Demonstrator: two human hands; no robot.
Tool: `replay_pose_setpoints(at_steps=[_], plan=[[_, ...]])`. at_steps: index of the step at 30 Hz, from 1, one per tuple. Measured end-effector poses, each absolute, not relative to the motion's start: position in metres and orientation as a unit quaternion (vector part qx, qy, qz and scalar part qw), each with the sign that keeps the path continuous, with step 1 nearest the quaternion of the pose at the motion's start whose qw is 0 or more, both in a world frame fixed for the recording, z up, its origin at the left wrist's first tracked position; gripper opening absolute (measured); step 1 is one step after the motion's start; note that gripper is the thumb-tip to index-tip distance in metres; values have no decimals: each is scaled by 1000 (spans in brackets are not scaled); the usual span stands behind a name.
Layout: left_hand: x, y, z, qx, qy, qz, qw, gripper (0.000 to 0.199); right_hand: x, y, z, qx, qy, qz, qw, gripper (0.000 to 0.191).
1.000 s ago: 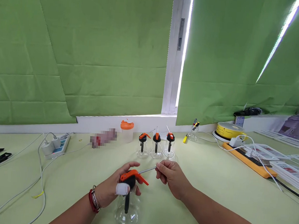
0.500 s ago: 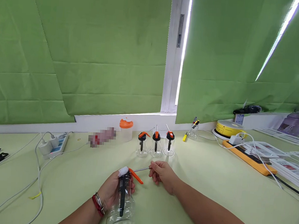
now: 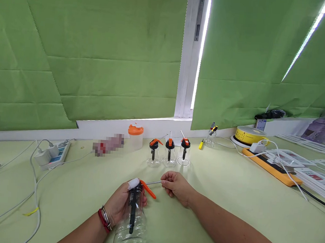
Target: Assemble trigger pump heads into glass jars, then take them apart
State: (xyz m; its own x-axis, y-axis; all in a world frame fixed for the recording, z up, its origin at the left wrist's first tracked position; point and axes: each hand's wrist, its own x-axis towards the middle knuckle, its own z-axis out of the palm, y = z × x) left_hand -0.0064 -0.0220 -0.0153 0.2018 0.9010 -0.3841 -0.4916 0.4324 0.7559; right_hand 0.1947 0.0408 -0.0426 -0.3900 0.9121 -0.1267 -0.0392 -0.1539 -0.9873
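Observation:
My left hand [image 3: 119,204] is wrapped round the neck of a clear glass bottle [image 3: 137,233], a little tilted, with a black top and a black handle [image 3: 132,215]. A white wrap [image 3: 133,183] covers the thumb, which rests on the top. From the cap an orange lever [image 3: 148,190] slants down to the right. A thin metal tube [image 3: 153,182] sticks out to the right, and my right hand [image 3: 176,187] pinches its far end between thumb and fingers. Beyond my hands stand three similar bottles [image 3: 169,155] with black caps, orange levers and metal spouts.
An orange-lidded plastic jar [image 3: 135,139] stands by the wall. Screwdrivers sit in a small glass jar [image 3: 211,139], near a yellow-handled tool [image 3: 201,144]. At right lie an orange power strip [image 3: 272,168] and a yellow container [image 3: 249,135]; at left, a white power strip [image 3: 59,157] with cables.
The view has tilted down slightly. Both hands keep nearly the same hold; my right hand has shifted slightly left along the metal tube's end.

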Motion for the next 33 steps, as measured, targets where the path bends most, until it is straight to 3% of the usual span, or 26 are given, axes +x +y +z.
replay_pose_setpoints(at_steps=[6, 14, 33], plan=[[-7, -23, -16, 242, 420, 472, 737, 22, 196, 41, -43, -437, -525, 645, 343, 36], [-8, -22, -17, 253, 420, 469, 735, 27, 195, 38, -43, -388, -508, 653, 406, 32], [-10, -21, -17, 205, 399, 490, 748, 29, 202, 45, -39, -423, -611, 503, 441, 9]])
